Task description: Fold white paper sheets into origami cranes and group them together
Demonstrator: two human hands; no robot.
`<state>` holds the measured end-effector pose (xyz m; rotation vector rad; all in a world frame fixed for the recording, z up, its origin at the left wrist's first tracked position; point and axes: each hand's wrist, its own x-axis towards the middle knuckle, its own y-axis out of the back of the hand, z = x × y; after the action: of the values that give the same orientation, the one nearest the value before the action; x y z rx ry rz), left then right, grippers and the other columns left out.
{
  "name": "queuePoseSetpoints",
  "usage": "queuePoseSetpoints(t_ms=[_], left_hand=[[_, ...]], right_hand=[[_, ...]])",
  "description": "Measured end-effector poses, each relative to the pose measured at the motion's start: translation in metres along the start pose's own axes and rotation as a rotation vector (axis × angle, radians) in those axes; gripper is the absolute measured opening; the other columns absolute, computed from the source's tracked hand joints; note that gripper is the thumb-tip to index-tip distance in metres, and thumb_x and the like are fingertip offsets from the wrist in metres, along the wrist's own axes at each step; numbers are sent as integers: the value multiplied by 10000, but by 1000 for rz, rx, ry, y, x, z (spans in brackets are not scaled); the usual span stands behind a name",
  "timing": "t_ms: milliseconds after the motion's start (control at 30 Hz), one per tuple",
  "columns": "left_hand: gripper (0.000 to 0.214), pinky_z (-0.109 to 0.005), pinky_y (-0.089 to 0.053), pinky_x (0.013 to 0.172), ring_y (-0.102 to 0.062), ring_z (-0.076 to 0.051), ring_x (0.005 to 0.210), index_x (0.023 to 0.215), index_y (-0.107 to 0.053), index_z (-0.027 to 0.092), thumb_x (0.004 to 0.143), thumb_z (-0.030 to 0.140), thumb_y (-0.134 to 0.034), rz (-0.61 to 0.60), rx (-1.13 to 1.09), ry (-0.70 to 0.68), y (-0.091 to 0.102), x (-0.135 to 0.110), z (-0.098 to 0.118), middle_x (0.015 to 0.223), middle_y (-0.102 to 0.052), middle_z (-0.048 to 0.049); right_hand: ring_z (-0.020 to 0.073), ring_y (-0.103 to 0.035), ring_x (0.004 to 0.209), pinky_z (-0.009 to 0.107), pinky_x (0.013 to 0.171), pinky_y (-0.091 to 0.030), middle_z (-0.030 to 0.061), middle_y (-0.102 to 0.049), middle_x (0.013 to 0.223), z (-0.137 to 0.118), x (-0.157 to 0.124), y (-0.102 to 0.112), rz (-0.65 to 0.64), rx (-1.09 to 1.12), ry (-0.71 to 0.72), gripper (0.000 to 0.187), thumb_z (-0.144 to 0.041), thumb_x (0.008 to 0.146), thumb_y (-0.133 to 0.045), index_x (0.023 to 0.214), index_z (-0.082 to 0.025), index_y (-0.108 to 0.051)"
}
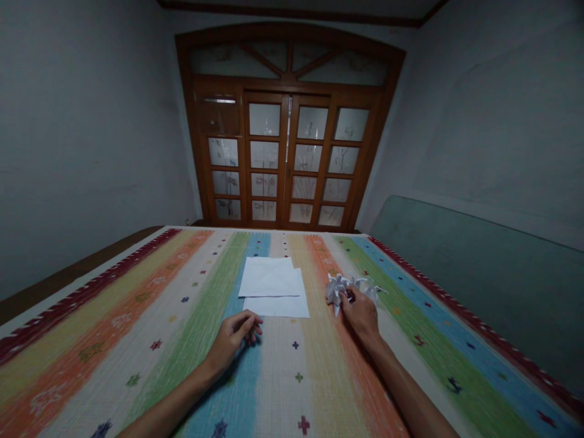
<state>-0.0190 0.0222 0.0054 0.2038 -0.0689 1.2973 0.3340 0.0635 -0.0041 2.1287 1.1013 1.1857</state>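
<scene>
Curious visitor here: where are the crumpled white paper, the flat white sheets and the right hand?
Crumpled white paper (336, 291): head view, its left lobe.
Flat white sheets (269, 277): head view, top sheet's middle.
Right hand (361, 315): head view, back of the hand.

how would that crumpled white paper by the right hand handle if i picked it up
The crumpled white paper is probably very light for its bulk, since it looks like thin sheet gathered into loose folds. It would likely squash easily under the right hand rather than stay stiff. Its jagged, uneven shape suggests it would tumble unevenly if pushed across the striped cloth, not roll smoothly.
</scene>
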Motion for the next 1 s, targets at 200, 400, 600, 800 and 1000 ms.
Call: queuePoseSetpoints(t_ms=[200, 400, 600, 800, 1000], left_hand=[[454, -212, -351, 470, -592, -153, 580, 888, -683, 141, 884, 579, -564, 18, 18, 19, -1, 2, -3, 726, -693, -62], [434, -281, -472, 594, -625, -193, 640, 872, -699, 162, 933, 533, -483, 71, 234, -45, 8, 9, -2, 736, -699, -54], [315, -487, -493, 981, -615, -291, 1058, 914, -774, 229, 956, 365, -493, 196, 772, -320, 31, 17, -11, 1113, -703, -105], [312, -593, -411, 1093, -451, -338, 1323, 1118, -763, 231, 985, 303, -490, 142, 1044, -420, 41, 22, -33, 1462, -529, -111], [381, -577, -350, 1151, -354, -326, 1432, 1294, -660, 198, 1024, 294, -408, 95, 1159, -387, 43, 28, -46, 1549, -447, -108]], right_hand=[[255, -707, 728, 338, 680, -509, 92, -767, 812, -4, 0, -7, -32, 95, 65, 306, -414, 875, -511, 852, -194, -722], [257, -692, 692, 356, 666, -503, 89, -751, 798, -6, -5, -12, -41, 121, 104, 280, -400, 849, -516, 883, -196, -705], [267, -689, 752, 378, 711, -513, 93, -738, 842, -4, -5, -13, -2, 126, 73, 355, -394, 829, -509, 1066, -172, -651], [268, -667, 806, 410, 771, -527, 119, -717, 954, -6, -5, -14, 44, 192, 123, 383, -400, 830, -502, 1111, -167, -616], [297, -623, 915, 467, 860, -500, 148, -677, 1025, -11, -5, -10, 185, 184, 218, 355, -288, 814, -477, 1116, -152, -604]])
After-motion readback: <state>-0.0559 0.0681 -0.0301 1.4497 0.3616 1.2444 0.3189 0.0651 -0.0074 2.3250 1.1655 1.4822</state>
